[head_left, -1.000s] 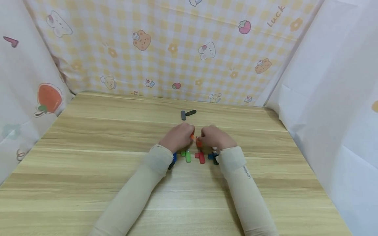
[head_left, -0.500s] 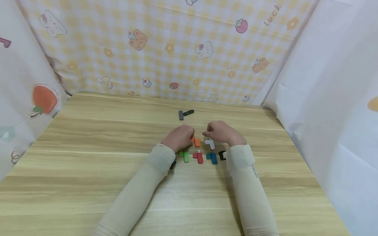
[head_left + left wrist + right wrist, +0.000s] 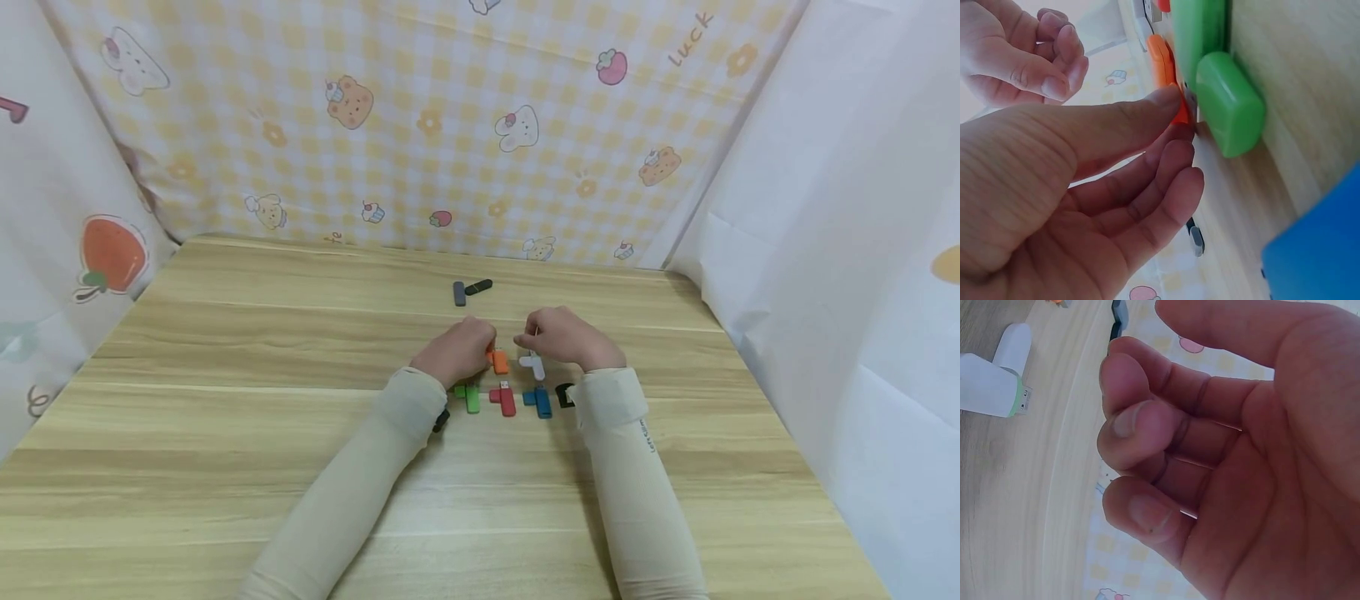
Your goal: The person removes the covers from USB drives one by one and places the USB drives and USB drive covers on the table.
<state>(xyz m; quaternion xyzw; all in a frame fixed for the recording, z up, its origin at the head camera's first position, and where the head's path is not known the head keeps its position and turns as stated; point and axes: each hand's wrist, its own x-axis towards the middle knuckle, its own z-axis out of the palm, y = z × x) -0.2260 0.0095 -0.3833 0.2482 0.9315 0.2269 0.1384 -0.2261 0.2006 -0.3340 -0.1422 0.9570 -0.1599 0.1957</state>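
Note:
My left hand (image 3: 457, 350) pinches a small orange cap (image 3: 1181, 114) between thumb and forefinger, low at the table. Right beside it lies an orange USB stick (image 3: 500, 362). My right hand (image 3: 566, 335) hovers to the right with fingers loosely bent; in the right wrist view nothing is between them. Just below it on the table is a white USB stick (image 3: 988, 387) with its cap (image 3: 1014, 349) alongside. Nearer me, a green USB stick (image 3: 472, 399), a red one (image 3: 507, 400) and a blue one (image 3: 543, 402) lie in a row, each with its cap at the left.
A grey stick-shaped piece (image 3: 459, 293) and a black one (image 3: 479, 287) lie farther back on the wooden table (image 3: 225, 433). A black item (image 3: 565, 395) is partly covered by my right sleeve, another dark one (image 3: 441, 419) by my left. Patterned curtains (image 3: 420, 150) stand behind.
My right hand has let go of the orange USB stick and moved right, uncovering the white one. My left hand stays at the orange cap. The head view has shifted slightly.

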